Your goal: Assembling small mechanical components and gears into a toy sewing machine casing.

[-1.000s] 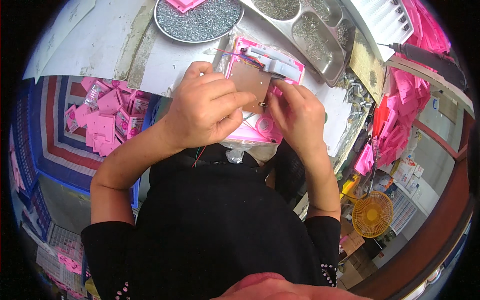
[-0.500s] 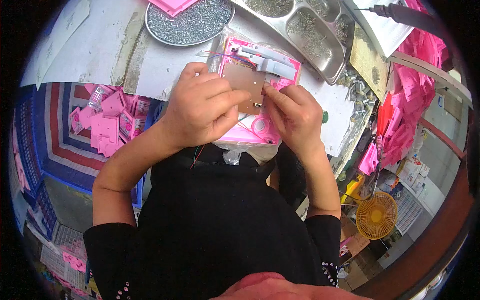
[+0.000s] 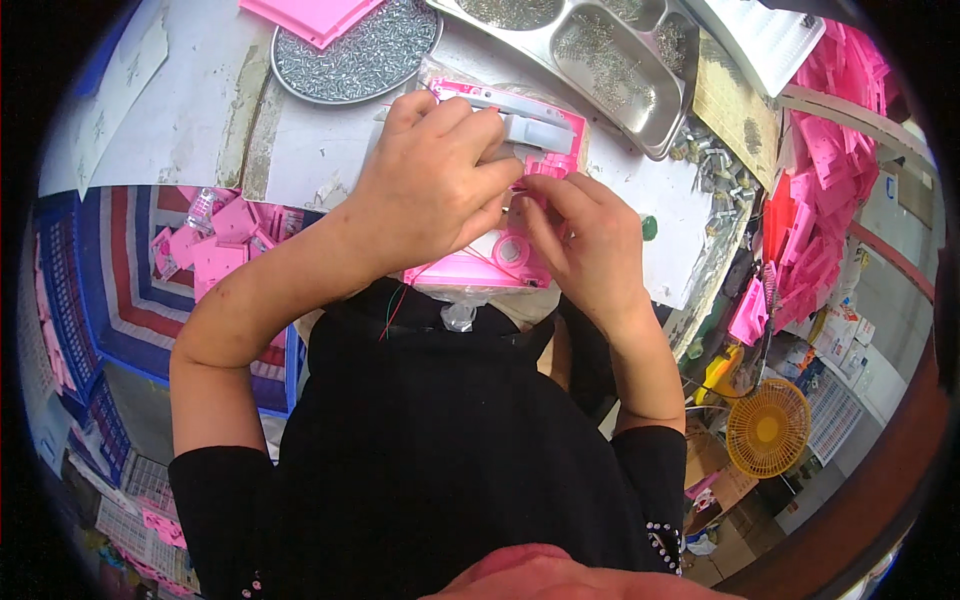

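A pink plastic casing [image 3: 470, 271] lies in clear plastic wrap on the white worktop, close to my body. A grey curved plastic part [image 3: 540, 133] sits along its far side, and a pink ring [image 3: 512, 250] is at its near right. My left hand [image 3: 435, 180] is over the casing, fingers curled and tips pressed together. Facing it, my right hand [image 3: 590, 235] brings thumb and forefinger close at the casing's right part. What the fingertips hold is too small or hidden. Thin red and green wires [image 3: 395, 312] hang over the near edge. The brown board is mostly covered by my left hand.
A round metal dish [image 3: 350, 55] of screws stands at the far left, a pink panel [image 3: 310, 15] over its rim. Farther right is a compartmented steel tray [image 3: 625, 80] with small metal parts. Pink pieces fill a blue crate [image 3: 140, 340]. A yellow fan [image 3: 768, 428] stands lower right.
My left hand has moved up and right across the casing and now covers most of the brown board. My right fingers have shifted slightly. The whole view has shifted a little.
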`<act>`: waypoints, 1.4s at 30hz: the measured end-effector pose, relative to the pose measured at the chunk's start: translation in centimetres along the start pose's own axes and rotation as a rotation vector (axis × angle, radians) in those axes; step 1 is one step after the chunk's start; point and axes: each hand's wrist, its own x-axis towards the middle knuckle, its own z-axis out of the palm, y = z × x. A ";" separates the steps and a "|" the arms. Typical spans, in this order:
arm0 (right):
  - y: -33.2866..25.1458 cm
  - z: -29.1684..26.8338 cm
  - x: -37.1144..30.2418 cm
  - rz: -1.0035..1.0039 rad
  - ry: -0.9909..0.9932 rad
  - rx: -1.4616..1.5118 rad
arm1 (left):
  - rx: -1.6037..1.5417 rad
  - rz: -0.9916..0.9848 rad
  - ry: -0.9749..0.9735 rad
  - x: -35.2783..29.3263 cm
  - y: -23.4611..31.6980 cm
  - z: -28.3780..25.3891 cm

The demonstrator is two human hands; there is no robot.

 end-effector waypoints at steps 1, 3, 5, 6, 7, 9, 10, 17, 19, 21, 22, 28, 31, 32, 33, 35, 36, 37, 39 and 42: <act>0.0 0.1 -0.1 0.028 -0.010 0.025 | 0.015 -0.008 -0.012 0.0 0.1 0.0; 0.0 0.3 -0.2 0.052 0.004 0.096 | 0.045 -0.024 -0.035 0.1 0.4 -0.1; -0.2 0.4 -0.3 0.089 -0.008 0.154 | 0.057 -0.030 -0.041 0.2 0.5 -0.1; -0.4 0.3 -0.2 0.115 -0.027 0.177 | 0.063 -0.032 -0.045 0.2 0.6 -0.1; -0.6 0.1 -0.1 0.140 -0.045 0.202 | 0.063 -0.034 -0.045 0.2 0.6 -0.1; -0.8 -0.2 0.5 0.160 -0.121 0.155 | 0.061 -0.037 -0.046 0.2 0.6 -0.1; -0.8 -0.3 0.6 0.171 -0.157 0.132 | 0.062 -0.038 -0.041 0.2 0.6 -0.1; 0.7 -1.9 -1.0 0.257 -0.048 0.345 | 0.043 -0.041 -0.057 -0.1 0.6 0.0; 0.3 -1.7 -1.1 0.253 -0.057 0.348 | 0.045 -0.034 -0.066 0.0 0.7 0.0; 0.2 -1.3 -1.1 0.214 -0.038 0.283 | 0.059 -0.021 -0.073 0.1 0.9 -0.2; 0.2 -1.1 -1.1 0.194 -0.029 0.250 | 0.061 -0.014 -0.078 0.1 0.8 -0.1; 1.0 0.3 0.6 -0.231 0.113 -0.157 | 0.038 -0.026 -0.074 0.1 0.6 0.1; 0.6 0.2 1.7 -0.253 -0.007 -0.344 | 0.026 -0.053 -0.061 0.0 0.7 0.2; 0.4 0.0 2.0 -0.287 -0.025 -0.383 | 0.024 -0.065 -0.073 0.1 0.8 0.2; 0.2 -0.2 2.2 -0.322 -0.043 -0.422 | 0.021 -0.076 -0.084 0.1 0.8 0.1; 0.1 -0.3 2.5 -0.386 -0.051 -0.470 | 0.012 -0.074 -0.070 0.0 0.8 0.2; 0.4 -0.2 2.5 -0.415 -0.041 -0.476 | 0.007 -0.072 -0.063 0.0 0.8 0.2; 0.7 0.0 2.5 -0.446 -0.031 -0.480 | 0.001 -0.067 -0.041 -0.1 0.7 0.3; 1.4 0.1 2.3 -0.495 0.007 -0.439 | -0.012 -0.054 0.003 -0.3 0.7 0.6; 1.5 0.3 2.2 -0.510 0.086 -0.350 | -0.016 -0.050 0.020 -0.3 0.6 0.9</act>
